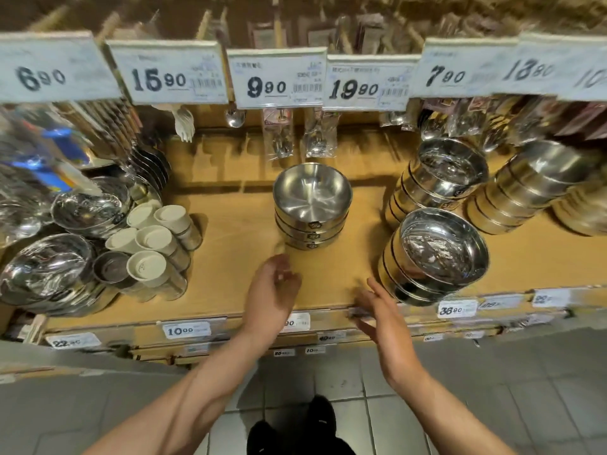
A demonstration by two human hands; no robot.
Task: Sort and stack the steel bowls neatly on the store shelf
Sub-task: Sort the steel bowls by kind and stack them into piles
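Both hands hang free, left hand (274, 284) loosely curled, right hand (381, 310) flat, holding nothing (blurred), since the three-bowl stack (312, 208) sits squared mid-shelf (230, 257) between taller bowl stacks (433, 254).

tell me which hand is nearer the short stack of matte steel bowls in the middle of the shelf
Left. The left hand hovers just in front of the short stack of matte steel bowls, slightly to its left. The right hand is farther off, over the shelf's front edge.
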